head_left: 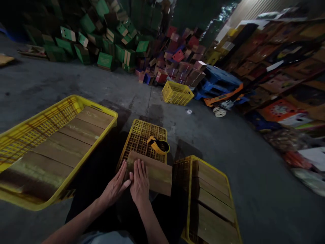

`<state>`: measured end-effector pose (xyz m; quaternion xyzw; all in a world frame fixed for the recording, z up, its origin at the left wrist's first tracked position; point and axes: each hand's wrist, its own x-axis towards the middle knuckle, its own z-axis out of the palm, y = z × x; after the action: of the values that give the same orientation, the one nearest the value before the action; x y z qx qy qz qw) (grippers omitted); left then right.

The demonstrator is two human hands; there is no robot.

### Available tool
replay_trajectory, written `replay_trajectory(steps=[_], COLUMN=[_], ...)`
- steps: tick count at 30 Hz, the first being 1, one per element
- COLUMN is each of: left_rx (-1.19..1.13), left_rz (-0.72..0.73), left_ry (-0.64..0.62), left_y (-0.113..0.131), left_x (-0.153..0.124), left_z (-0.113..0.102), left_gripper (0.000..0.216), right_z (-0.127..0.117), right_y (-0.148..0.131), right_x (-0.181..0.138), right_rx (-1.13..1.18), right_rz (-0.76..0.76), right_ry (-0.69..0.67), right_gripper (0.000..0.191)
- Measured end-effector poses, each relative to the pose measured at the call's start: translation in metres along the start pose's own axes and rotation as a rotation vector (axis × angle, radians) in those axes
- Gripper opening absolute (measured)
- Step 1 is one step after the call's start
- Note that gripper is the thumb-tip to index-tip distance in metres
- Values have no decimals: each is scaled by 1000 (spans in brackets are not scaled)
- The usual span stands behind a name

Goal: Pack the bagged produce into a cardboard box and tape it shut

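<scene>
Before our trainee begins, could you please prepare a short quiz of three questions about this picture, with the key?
1. True or false: the right hand rests on the cardboard box.

2. Where does the yellow-and-black tool lie?
A) inside the left crate
B) on the middle yellow crate
C) on the floor

3. Fill in: the stacked pallets beside the orange pallet jack are ____ in colour.

Key: 1 true; 2 B; 3 blue.

The left crate point(61, 117) runs off the left edge, the right crate point(190, 193) off the bottom — the right hand point(141, 183) hides part of the box point(159, 173); green cartons point(105, 60) blur into shadow.
</scene>
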<state>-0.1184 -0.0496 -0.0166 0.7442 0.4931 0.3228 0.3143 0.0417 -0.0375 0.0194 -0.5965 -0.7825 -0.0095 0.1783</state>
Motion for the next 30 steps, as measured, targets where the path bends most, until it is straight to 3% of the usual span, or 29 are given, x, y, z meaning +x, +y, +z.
replay_trajectory(steps=[7,12,16,20,23,30], left_rx=[-257,-262,-106,107,200,471], left_rz=[-47,-36,-7,134,252,359], left_ry=[-87,-93,-75,-26,-58,-56], left_y=[-8,-11,-5,5,11,15], left_x=[1,-8,-6,10,24,34], left_z=[-7,-7,-12,-13,-8,-2], left_gripper=[74,70,71,75,79,84], right_z=[9,9,-8,-27,-33,-40], right_y=[-17,-20,-21,-22,-19,24], right_x=[31,17,-6,-17,-22,-54], right_rx=[90,103,111,163,176,43], right_rz=[-31,-24,-44,-43,-41,141], right_ry=[-57,-54,-78,-119,-134,-6], right_gripper=[49,49,52,63,69,55])
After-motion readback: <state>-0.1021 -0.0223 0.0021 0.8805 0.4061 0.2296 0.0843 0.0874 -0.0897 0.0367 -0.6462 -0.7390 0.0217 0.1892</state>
